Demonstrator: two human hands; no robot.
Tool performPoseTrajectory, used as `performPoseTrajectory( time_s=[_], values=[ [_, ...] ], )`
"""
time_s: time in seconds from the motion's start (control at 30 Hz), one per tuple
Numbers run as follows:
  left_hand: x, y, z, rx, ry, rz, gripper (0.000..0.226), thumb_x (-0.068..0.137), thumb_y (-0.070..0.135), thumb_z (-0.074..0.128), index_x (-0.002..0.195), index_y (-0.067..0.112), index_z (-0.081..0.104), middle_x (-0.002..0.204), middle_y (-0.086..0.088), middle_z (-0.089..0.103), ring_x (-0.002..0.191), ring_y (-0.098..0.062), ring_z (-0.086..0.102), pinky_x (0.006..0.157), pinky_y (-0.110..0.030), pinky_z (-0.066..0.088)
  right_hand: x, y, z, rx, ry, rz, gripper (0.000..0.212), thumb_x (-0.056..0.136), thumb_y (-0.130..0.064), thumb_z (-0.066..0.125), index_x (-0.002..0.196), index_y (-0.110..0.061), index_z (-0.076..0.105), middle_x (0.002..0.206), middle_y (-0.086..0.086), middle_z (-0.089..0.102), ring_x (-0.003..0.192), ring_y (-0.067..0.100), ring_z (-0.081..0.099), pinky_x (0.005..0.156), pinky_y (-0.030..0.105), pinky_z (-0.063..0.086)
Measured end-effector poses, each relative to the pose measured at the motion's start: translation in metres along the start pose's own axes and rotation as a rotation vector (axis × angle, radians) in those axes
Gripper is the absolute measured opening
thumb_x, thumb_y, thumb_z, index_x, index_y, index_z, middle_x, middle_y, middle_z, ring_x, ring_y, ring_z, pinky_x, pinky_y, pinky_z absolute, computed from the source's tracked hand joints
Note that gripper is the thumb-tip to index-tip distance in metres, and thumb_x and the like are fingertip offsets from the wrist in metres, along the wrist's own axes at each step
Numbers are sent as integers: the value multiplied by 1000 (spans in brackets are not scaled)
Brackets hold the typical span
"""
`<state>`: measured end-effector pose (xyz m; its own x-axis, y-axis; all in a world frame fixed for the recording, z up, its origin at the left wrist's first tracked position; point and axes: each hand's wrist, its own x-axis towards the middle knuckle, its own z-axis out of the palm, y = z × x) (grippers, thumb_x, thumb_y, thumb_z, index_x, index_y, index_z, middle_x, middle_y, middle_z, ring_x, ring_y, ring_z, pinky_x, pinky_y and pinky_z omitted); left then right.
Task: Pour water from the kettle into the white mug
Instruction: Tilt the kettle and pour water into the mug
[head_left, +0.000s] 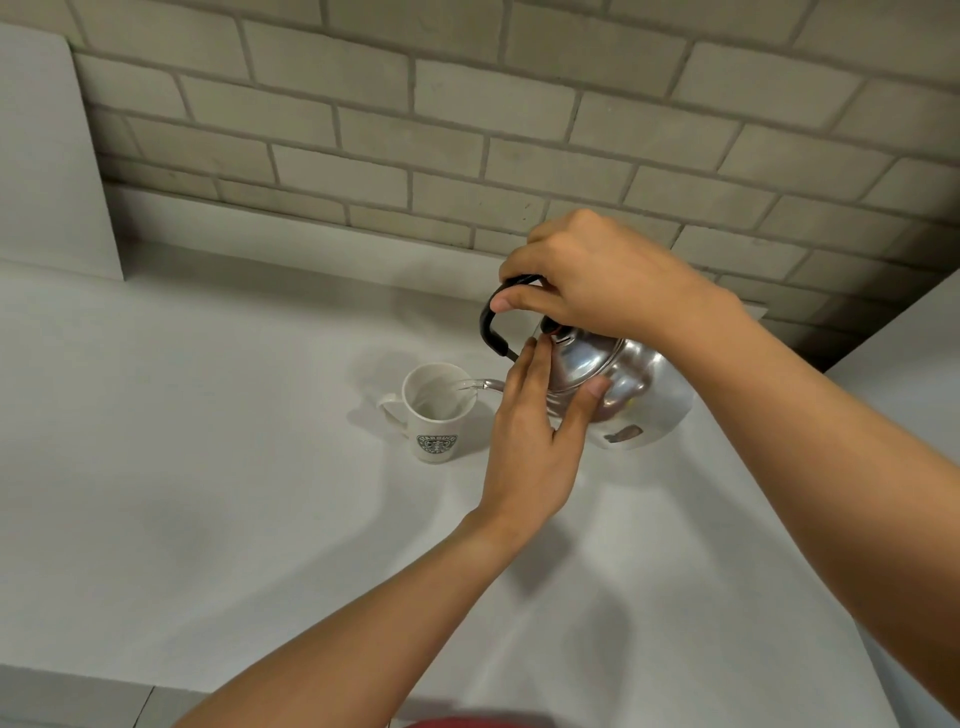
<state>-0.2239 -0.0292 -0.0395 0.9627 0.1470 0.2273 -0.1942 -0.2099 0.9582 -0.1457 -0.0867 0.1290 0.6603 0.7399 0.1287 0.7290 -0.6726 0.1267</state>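
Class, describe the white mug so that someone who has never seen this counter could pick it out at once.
Start at the pale brick wall and drop to the white counter below it. There the white mug stands upright, just left of the tilted steel kettle held by two hands. It alone carries a round green logo, and the kettle's spout reaches over its rim.

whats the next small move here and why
Probably hold the tilt a little longer: the kettle, gripped at its handle by the right hand and steadied by the left hand, has its spout over the white mug, which looks only partly filled.
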Motion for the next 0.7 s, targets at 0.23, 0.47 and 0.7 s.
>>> performPoseTrajectory(
  time_s=[0.23,0.47,0.7],
  values=[
    [0,7,3,-66,28,-2,69,100,60,55,160,27,40,160,6,49,148,-8,44,120,-39,39,3,2,-2,-37,25,-39,45,100,-56,55,110,-18,77,88,3,66,83,20,55,65,35,44],
    [-1,13,4,-117,47,5,66,101,56,56,158,25,44,158,5,51,148,-8,45,120,-39,40,5,2,-4,-68,26,-68,45,100,-58,54,109,-20,77,88,4,67,88,26,63,64,35,44],
    [0,16,2,-118,68,-6,66,102,55,57,159,25,43,160,8,49,148,-2,42,121,-33,37,8,0,-7,-83,38,-86,45,100,-57,54,109,-19,77,91,5,69,85,22,59,56,30,30]
  ],
)
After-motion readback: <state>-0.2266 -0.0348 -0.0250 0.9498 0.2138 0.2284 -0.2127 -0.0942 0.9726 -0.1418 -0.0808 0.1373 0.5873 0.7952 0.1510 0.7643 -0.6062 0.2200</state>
